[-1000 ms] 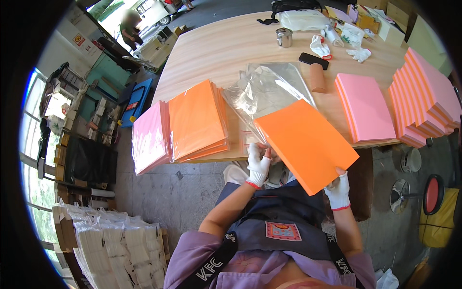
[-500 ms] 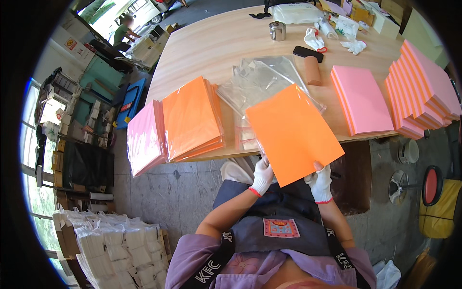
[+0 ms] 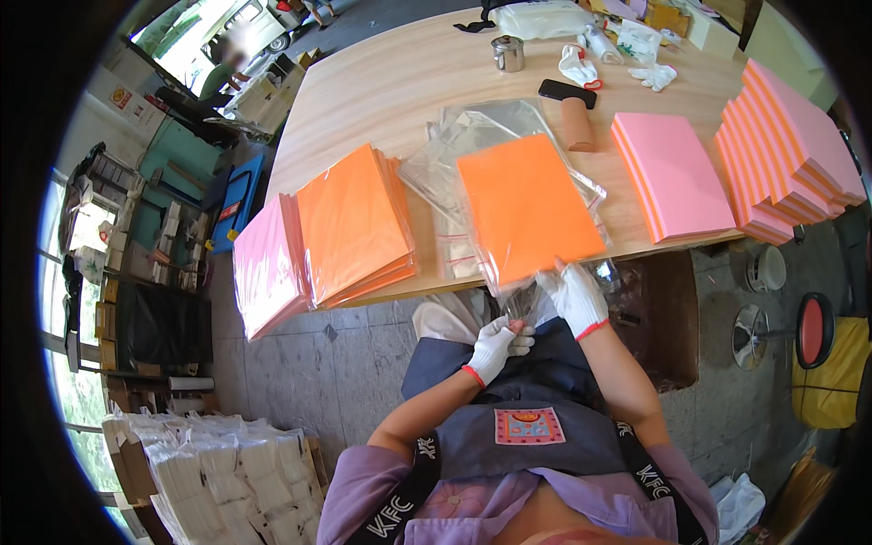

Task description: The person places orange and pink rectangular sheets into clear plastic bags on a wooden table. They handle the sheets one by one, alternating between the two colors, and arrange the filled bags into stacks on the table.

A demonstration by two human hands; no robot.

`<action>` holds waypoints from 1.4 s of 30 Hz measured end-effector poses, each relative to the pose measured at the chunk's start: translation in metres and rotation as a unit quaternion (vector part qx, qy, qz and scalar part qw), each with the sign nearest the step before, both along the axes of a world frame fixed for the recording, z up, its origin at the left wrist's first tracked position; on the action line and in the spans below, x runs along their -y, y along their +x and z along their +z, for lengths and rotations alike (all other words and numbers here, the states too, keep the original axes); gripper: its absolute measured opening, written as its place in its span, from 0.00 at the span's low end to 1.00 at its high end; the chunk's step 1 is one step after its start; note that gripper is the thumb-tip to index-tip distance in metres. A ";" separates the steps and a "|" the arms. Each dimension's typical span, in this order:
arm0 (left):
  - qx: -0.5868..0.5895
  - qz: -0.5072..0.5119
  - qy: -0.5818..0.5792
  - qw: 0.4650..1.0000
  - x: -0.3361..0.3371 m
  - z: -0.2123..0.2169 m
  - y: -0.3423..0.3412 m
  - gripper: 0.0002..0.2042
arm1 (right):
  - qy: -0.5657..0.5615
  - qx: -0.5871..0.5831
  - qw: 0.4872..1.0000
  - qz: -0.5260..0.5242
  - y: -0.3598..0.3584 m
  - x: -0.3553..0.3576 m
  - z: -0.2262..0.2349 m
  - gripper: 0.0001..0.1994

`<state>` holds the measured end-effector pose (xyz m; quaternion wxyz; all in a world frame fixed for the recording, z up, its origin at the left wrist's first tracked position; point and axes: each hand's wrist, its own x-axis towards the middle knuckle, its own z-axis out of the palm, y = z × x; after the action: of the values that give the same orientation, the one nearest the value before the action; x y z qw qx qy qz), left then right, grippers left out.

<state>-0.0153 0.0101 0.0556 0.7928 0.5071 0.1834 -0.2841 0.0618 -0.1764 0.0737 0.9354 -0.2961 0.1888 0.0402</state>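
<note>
Head: left hand curled low, right hand higher, touching orange sheet.

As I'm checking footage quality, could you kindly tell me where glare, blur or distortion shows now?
Head view: white glare streaks on the clear bags; head view: the windows at left look washed out and bend along the black rim; head view: the co-worker's head is blurred, while the orange paper looks fairly sharp.

The orange paper looks smooth, the clear plastic bags glossy, the metal cup shiny.
</note>
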 end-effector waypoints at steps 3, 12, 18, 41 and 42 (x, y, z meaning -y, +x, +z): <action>0.003 0.000 0.025 1.000 -0.009 -0.005 0.008 0.11 | 0.109 -0.004 0.994 0.003 0.016 -0.003 -0.002 0.15; 0.179 -0.014 0.171 0.969 -0.042 0.014 0.039 0.13 | -0.347 0.099 0.857 0.369 -0.038 0.005 0.072 0.11; 0.054 -0.065 0.190 0.978 -0.049 0.033 0.035 0.12 | -0.837 0.354 0.373 0.188 0.047 0.024 0.062 0.25; 0.064 -0.034 0.137 0.988 -0.067 0.018 0.028 0.11 | -0.595 0.449 0.583 0.324 -0.025 -0.037 0.050 0.07; 0.080 -0.048 0.159 0.983 -0.066 0.027 0.028 0.10 | -0.530 0.351 0.681 0.364 -0.033 -0.015 0.064 0.07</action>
<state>0.0122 0.0761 0.0828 0.6997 0.6561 0.1374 -0.2473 0.0292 -0.1611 0.1376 0.5312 -0.7803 -0.2863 0.1643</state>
